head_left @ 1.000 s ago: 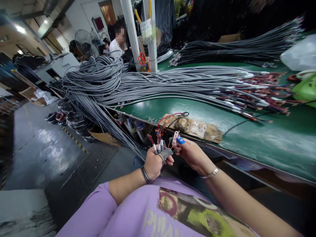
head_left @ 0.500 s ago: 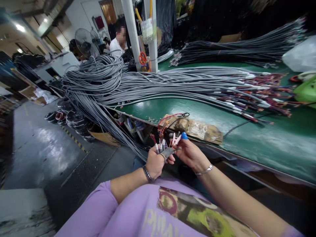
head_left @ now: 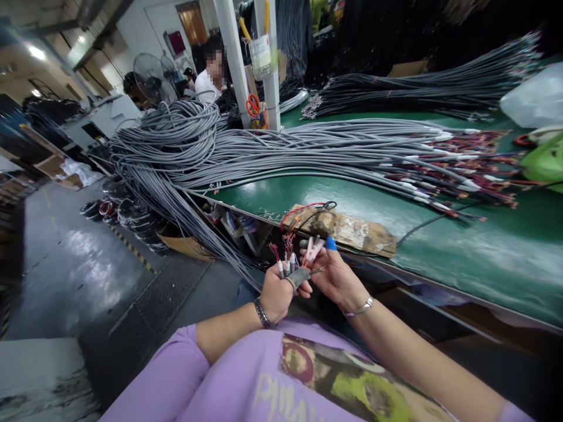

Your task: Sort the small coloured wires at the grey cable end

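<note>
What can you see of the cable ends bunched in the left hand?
The cable ends are a few grey-jacketed cables with white sleeves, each fanning into thin red and dark stripped wires that point upward. The left hand grips them in a fist near the green bench's edge; a grey thumb cover presses against them. The right hand, a blue cap on one fingertip, touches the wire tips. Their lengths run below, hidden.
</note>
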Available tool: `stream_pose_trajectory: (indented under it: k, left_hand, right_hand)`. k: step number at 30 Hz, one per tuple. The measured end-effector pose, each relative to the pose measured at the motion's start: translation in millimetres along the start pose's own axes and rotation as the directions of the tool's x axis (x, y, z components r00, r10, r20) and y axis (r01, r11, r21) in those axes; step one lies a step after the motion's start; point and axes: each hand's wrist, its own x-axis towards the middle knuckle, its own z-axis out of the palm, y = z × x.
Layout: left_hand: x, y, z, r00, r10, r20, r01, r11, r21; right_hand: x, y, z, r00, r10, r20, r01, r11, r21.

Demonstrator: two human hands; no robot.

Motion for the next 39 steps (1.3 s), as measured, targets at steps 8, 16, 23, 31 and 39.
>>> stream_pose_trajectory:
  k: [8, 16, 23, 31, 39]
  left_hand:
    - [-6.3, -7.0, -11.3, 0.999, 0.0, 0.033, 0.0, 1.0, 0.012]
    - [-8.6, -9.8, -14.8, 0.978, -0.082, 0.192, 0.061, 0.992, 0.112]
    - [-6.6, -2.8, -19.0, 0.962, -0.143, 0.233, 0.105, 0.98, 0.169]
    - [-6.5, 0.7, -16.4, 0.996, -0.053, 0.068, 0.045, 0.993, 0.113]
    - [-7.0, -7.4, -19.0, 0.977, -0.081, 0.197, 0.061, 0.993, 0.102]
  right_hand:
    - [-18.6, -15.7, -15.5, 0.947, 0.263, 0.182, -0.23, 0.956, -0.184]
    - [-31.8, -25.0, -5.3, 0.962, 0.161, 0.221, -0.026, 0.859, -0.511]
    - [-38.6, -27.2, -6.9, 0.965, 0.111, 0.236, 0.032, 0.847, -0.531]
    - [-42.9, -8.3, -17.7, 0.994, 0.087, 0.072, -0.049, 0.909, -0.414]
    - [-41.6, -3.4, 3.3, 0.995, -0.046, 0.094, 0.085, 0.874, -0.478]
